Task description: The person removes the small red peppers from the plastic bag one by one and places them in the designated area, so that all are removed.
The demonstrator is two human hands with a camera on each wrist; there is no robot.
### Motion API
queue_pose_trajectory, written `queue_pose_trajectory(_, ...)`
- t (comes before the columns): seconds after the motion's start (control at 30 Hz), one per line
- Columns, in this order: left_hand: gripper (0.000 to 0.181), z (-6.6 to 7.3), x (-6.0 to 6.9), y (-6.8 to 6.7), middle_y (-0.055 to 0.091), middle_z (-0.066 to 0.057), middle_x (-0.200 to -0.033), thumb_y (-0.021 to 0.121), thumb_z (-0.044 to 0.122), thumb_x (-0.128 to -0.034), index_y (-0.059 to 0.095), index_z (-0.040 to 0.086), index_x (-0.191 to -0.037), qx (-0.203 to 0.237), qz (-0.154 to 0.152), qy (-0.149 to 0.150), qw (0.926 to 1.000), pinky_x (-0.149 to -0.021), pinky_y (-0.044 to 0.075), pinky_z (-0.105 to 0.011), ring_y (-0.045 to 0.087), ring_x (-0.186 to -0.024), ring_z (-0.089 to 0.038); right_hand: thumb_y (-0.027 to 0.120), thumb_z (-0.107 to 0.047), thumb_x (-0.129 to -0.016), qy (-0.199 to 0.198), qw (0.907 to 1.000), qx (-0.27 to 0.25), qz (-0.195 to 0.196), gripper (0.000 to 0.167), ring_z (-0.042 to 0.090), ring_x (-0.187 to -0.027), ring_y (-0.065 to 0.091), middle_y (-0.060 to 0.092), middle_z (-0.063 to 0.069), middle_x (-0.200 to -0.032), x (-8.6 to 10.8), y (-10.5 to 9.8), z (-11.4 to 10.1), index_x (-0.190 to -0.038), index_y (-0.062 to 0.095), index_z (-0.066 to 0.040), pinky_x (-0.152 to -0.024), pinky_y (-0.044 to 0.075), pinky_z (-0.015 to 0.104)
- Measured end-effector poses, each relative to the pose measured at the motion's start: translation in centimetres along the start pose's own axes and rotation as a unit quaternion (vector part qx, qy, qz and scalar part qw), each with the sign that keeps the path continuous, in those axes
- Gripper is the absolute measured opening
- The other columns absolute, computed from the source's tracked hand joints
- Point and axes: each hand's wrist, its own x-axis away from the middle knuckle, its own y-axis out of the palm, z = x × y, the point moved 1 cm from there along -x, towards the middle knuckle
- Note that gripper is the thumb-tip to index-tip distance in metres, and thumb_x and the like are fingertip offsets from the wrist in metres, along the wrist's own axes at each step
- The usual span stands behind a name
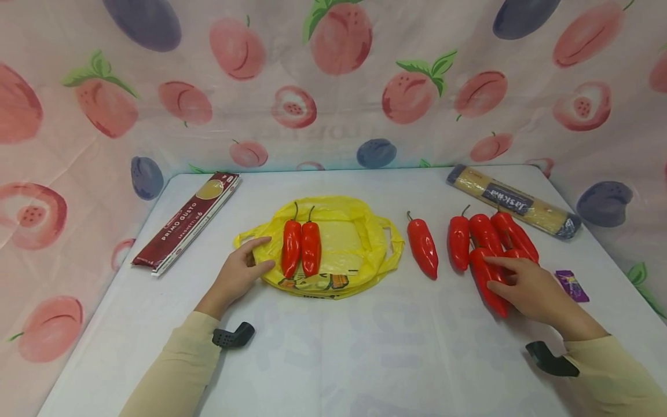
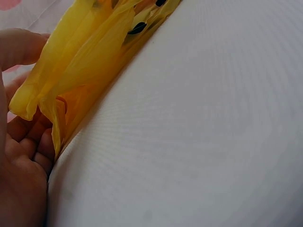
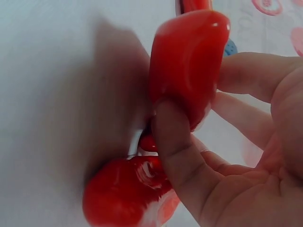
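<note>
In the head view my left hand (image 1: 237,272) touches the left edge of a yellow plastic bag (image 1: 339,237), thumb and index finger apart. Bag folds (image 2: 80,61) hide part of its fingers in the left wrist view. On the bag, two glossy red chili peppers with dark stems lie side by side, a left pepper (image 1: 291,249) and a right pepper (image 1: 311,249). My right hand (image 1: 537,289) grips a red chili pepper (image 1: 482,278) between thumb and fingers. Several more peppers lie around it, including one (image 1: 458,243) just left and one (image 1: 516,234) behind.
A single red pepper (image 1: 422,246) lies between bag and cluster. One dark red spaghetti pack (image 1: 187,223) is at the left, and a clear pasta pack (image 1: 513,200) at the back right. A small purple packet (image 1: 572,286) lies beside the right hand. Fruit-print cloth hangs behind the white table.
</note>
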Motion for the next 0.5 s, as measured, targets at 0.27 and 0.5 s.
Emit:
queue_pose_trajectory(0.27,0.060,-0.06,0.00,-0.03,0.045,-0.017,-0.148,0.067,0.028,-0.0951,0.046,0.013,-0.149,-0.006,0.003,0.000,1.0000,-0.106,0.042,-0.048,0.050,-0.123,-0.031,0.076,-0.025,-0.088,0.000,1.0000,-0.004,-0.003,0.068,0.051,-0.102,0.056,0.057,0.035,-0.117,-0.14,0.10,-0.11,-0.141,0.048,0.008,-0.067,0.060,0.045)
queue_pose_trajectory(0.5,0.060,-0.03,0.03,-0.03,0.046,-0.017,-0.147,0.067,0.027,-0.0954,0.046,0.013,-0.149,-0.008,0.004,-0.001,1.0000,-0.104,0.043,-0.047,0.050,-0.121,-0.030,0.076,-0.025,-0.089,0.007,1.0000,-0.006,0.000,0.070,0.053,-0.105,0.055,0.056,0.037,-0.120,-0.15,0.21,-0.04,-0.142,0.046,0.008,-0.068,0.060,0.047)
